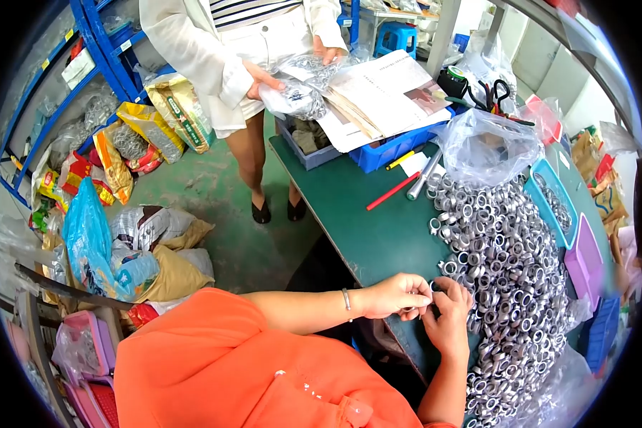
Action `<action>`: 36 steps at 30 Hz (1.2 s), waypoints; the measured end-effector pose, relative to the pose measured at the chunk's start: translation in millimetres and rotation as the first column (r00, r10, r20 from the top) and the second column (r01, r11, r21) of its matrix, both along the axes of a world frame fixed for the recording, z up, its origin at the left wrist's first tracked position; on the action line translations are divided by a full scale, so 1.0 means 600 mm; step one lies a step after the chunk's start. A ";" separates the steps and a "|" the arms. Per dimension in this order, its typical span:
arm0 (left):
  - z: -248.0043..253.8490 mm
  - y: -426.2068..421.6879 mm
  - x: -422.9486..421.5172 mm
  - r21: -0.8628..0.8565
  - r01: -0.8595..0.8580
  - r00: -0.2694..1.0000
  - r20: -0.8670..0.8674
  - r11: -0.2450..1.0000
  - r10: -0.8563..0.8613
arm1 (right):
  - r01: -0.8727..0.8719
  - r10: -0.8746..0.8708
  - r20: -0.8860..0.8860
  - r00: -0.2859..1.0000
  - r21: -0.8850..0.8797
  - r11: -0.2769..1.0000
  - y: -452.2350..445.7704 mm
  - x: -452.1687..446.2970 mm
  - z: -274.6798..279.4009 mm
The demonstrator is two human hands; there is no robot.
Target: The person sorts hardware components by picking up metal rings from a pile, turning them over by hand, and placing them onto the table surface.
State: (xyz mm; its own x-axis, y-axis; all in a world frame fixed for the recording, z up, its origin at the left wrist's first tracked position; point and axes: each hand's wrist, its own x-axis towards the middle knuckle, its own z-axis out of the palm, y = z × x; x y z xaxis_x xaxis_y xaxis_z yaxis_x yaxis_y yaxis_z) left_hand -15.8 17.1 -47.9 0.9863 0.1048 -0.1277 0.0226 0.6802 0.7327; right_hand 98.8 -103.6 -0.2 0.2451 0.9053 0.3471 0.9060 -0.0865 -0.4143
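One heap of metal rings (pixel 503 274), too many to count, lies on the green table (pixel 367 232) beside my right hand (pixel 449 314); near it, one red pen (pixel 390 190) and one yellow pen (pixel 399 160). My left hand (pixel 394 296) pinches one small metal piece (pixel 433 286), mostly hidden, between thumb and finger; my right fingers curl close against it, their grip unclear.

carries on a green surface (pixel 367 246) a heap of metal rings (pixel 510 278); also bears red pen (pixel 384 200), yellow pen (pixel 400 160), silvery rod (pixel 424 176), blue bin (pixel 387 155), turquoise tray (pixel 544 214).
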 end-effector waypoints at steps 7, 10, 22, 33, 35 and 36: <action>0.000 0.001 0.001 -0.019 0.009 1.000 -0.003 1.000 -0.009 | -0.001 0.001 0.022 1.000 -0.009 1.000 0.000 0.002 -0.001; -0.005 0.000 0.002 -0.013 0.008 1.000 0.001 1.000 -0.008 | -0.002 0.002 -0.002 1.000 -0.013 1.000 0.001 -0.001 0.005; -0.004 0.003 0.003 -0.019 0.038 0.999 -0.007 0.999 -0.038 | -0.024 0.025 0.019 1.000 -0.026 0.999 0.009 -0.005 0.000; 0.000 0.006 0.003 -0.023 0.032 0.999 0.018 0.999 -0.032 | -0.003 -0.002 0.234 0.972 0.020 1.000 -0.005 -0.002 -0.036; 0.005 0.007 0.002 -0.011 0.044 0.999 -0.003 0.999 -0.044 | -0.010 -0.001 0.237 0.972 0.043 0.999 -0.016 -0.002 -0.035; 0.005 0.008 0.003 -0.011 0.044 0.999 0.004 0.999 -0.043 | -0.011 0.000 0.243 0.970 0.043 0.999 -0.024 -0.001 -0.034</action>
